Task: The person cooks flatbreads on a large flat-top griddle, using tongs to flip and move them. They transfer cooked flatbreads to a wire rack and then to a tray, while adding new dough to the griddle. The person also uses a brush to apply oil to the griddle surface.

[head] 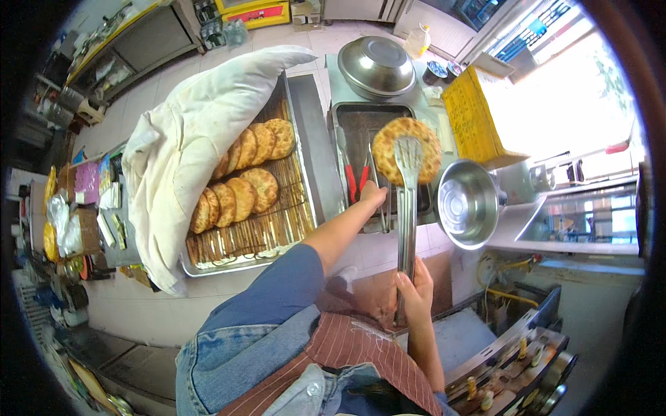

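My right hand grips metal bread tongs by the lower handle. Their slotted head lies over a round, browned flatbread, raised above a dark baking tray. My left hand reaches to that tray, its fingers beside a thin metal rod-like tool; whether they hold it cannot be told. Close to its fingertips lie red-handled pliers. On the left, two rows of flatbreads lean overlapped on a slatted mat in a large metal tray, partly under a white cloth.
A steel bowl stands right of the baking tray. Behind the tray sits a domed metal bowl. Farther right is a yellow box with writing, by a bright window. A metal appliance with knobs occupies the lower right.
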A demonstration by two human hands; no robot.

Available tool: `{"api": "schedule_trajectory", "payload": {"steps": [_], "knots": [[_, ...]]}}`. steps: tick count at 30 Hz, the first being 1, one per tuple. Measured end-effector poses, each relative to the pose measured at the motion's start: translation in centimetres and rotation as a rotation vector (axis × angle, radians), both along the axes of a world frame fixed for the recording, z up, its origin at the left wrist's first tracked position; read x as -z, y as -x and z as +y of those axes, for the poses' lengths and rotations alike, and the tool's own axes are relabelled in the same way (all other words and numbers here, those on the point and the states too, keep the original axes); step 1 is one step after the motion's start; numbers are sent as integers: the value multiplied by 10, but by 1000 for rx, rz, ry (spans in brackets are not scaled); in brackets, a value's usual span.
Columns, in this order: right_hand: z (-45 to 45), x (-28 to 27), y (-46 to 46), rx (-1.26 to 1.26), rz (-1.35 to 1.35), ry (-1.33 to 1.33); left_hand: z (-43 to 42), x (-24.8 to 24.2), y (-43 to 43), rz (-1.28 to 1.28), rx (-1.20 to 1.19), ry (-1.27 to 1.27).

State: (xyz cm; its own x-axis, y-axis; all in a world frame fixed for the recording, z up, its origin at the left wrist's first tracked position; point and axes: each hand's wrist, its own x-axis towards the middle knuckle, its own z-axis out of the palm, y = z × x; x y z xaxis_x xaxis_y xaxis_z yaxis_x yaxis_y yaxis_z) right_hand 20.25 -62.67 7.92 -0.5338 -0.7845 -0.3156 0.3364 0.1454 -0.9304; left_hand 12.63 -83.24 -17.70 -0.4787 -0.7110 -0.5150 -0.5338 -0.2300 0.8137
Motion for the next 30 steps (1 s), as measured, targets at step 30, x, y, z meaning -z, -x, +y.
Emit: {"api": "schedule_trajectory", "payload": {"steps": [30], "knots": [[-5,38,-29,-272,-176,22,-61,-144,-299,724,-433,-808]]}}
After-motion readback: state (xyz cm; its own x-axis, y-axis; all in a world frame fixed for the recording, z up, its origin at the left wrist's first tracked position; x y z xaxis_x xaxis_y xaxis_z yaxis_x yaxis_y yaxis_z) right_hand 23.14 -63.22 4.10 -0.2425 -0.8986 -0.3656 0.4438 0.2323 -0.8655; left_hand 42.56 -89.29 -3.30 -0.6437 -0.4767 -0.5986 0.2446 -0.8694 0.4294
